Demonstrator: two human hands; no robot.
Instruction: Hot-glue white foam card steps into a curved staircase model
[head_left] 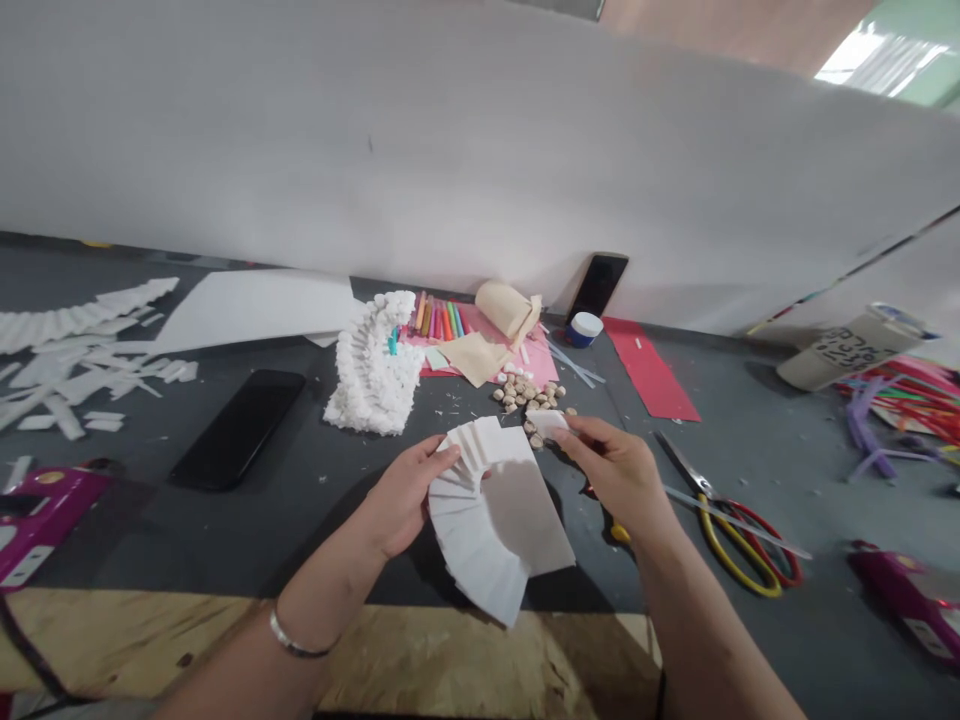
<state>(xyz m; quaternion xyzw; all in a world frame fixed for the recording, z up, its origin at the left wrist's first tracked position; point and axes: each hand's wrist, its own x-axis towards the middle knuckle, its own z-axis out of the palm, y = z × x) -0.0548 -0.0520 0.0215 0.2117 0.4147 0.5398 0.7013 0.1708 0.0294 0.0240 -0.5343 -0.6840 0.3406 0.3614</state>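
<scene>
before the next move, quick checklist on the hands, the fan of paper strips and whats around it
1. Left hand grips the fan of paper strips at its left edge: ok.
2. Right hand pinches a small white strip in its fingers: ok.
3. Strip lined up with the fan's top end: cannot tell, they look slightly apart.
4. Fan overhangs the dark mat onto bare wood at its lower edge: not ok.
5. Scissors lie open on the mat, close beside the right wrist: not ok.
6. Black phone lies well left of the fan: ok.

Two phones (pixel 238 428) (pixel 598 284), two scissors (pixel 739 535), two hands (pixel 409 495) (pixel 616 468).
</scene>
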